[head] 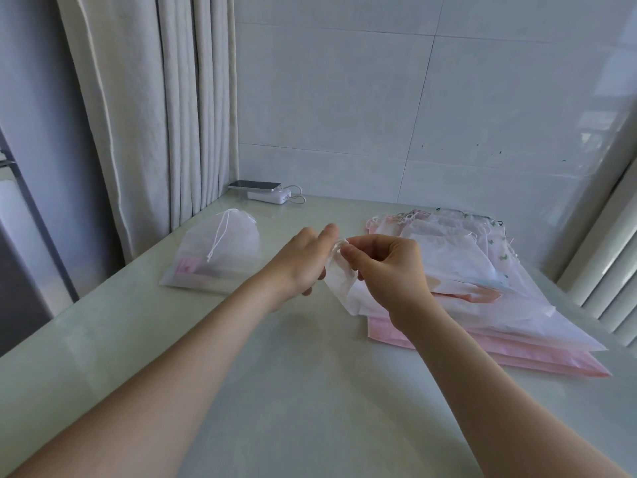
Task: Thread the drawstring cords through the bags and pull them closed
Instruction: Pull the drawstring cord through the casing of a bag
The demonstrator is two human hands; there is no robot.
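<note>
One finished bag [220, 251] lies cinched on the bench [275, 381]; I log left hand [303, 262] and right hand [391, 270] pinching the mouth of a second bag [343, 294], the stack [489, 281] seemingly pending.

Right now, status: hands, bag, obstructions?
Left grip, right grip both pinching top of translucent white drawstring bag. Pink-and-white bag stack close right, not blocking.

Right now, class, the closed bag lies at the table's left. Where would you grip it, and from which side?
I would pinch the closed bag at its gathered neck, coming from above: the bag lies flat, but the cinched far end bunches up, offering a ridge.
</note>
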